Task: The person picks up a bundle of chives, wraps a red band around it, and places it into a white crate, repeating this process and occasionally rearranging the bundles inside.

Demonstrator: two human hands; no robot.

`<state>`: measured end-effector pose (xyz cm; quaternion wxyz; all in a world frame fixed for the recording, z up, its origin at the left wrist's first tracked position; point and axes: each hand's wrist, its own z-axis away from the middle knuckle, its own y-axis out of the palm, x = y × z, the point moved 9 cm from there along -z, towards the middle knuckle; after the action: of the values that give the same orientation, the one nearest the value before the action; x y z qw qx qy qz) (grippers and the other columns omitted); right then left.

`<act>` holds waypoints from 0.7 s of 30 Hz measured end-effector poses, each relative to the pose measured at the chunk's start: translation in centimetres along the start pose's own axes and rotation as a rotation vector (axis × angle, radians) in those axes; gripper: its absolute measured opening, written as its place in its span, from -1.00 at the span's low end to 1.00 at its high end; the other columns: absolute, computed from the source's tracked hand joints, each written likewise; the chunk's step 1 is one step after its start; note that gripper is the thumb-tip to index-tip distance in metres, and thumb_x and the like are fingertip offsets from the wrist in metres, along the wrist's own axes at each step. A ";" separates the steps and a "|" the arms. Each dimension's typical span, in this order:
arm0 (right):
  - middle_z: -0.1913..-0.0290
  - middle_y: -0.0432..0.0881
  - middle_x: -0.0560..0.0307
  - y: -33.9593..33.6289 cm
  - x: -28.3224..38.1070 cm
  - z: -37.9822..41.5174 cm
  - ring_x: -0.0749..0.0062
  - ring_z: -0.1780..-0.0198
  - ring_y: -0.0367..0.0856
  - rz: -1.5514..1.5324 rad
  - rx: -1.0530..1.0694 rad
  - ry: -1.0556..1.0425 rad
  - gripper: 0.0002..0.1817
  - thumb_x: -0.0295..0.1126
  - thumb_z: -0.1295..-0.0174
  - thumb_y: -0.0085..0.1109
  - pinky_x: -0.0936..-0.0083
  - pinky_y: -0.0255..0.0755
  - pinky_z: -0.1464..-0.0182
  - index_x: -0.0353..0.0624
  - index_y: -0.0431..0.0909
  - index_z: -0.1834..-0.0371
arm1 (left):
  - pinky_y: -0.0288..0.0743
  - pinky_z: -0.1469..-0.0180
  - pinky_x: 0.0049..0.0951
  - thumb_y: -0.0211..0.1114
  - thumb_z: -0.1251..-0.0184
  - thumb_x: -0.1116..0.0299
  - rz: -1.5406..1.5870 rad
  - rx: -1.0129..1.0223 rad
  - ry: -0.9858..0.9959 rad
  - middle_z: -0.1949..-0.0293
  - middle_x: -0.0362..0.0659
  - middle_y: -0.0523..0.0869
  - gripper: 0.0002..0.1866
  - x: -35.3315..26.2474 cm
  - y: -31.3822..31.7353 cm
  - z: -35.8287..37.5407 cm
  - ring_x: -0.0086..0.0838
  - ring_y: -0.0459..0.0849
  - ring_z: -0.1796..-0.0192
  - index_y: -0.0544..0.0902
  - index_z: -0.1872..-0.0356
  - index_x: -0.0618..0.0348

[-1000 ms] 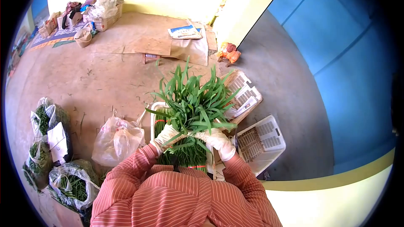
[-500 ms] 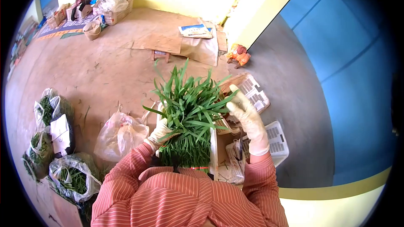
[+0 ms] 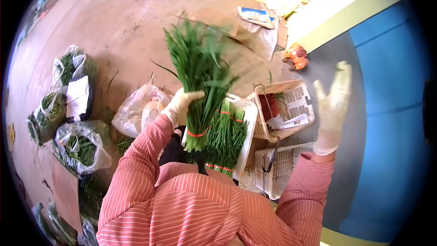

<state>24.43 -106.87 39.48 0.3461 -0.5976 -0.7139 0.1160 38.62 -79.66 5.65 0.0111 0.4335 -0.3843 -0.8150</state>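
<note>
sleeves (image 3: 135, 156): pinkish-red, pale stripes | door (image 3: 391, 123): blue | bands (image 3: 219, 168): red, perhaps orange

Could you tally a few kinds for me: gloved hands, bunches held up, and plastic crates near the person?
Gloved hands: 2, left hand and right hand
Held bunch: 1
Crates: 3, beside the legs, upper right, lower right
Total: 6

Glossy, crinkled plastic bag (image 3: 140, 108); matt, rough brown floor (image 3: 109, 23); striped cloth sleeves (image 3: 136, 159).
</note>
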 end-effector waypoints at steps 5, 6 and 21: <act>-0.39 0.42 -0.34 9.5 -2.5 10.8 -0.02 -0.42 0.40 0.242 0.756 0.266 -0.33 -0.21 -0.28 0.33 0.30 0.22 -0.49 -0.41 0.41 -0.36 | 0.69 0.03 -0.17 0.43 -0.32 0.21 0.484 -0.233 -0.071 0.27 -0.15 0.79 -0.76 1.1 -5.8 -4.4 -0.27 0.75 0.25 0.72 0.17 0.15; -0.19 0.61 -0.25 9.1 -0.6 11.9 0.07 -0.21 0.60 0.169 0.608 0.189 -0.46 -0.20 -0.31 0.29 0.33 0.42 -0.30 -0.32 0.53 -0.25 | 0.68 0.03 -0.14 0.43 -0.32 0.20 0.549 -0.253 -0.039 0.25 -0.15 0.79 -0.76 0.7 -5.4 -4.1 -0.26 0.75 0.24 0.72 0.16 0.14; -0.37 0.44 0.10 12.4 1.1 17.9 0.30 -0.34 0.40 -1.202 -0.041 0.713 -0.23 -0.24 -0.25 0.40 0.29 0.22 -0.45 -0.24 0.28 -0.47 | 0.38 -0.40 0.12 0.22 -0.43 -0.14 0.934 -0.025 -0.156 -0.32 0.04 0.54 -0.32 2.0 12.1 2.0 -0.03 0.51 -0.33 0.43 -0.34 0.16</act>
<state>22.67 -98.21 19.52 0.5521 -0.1071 -0.7656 -0.3124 32.17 -87.68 12.61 0.3529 0.1513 -0.5280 -0.7575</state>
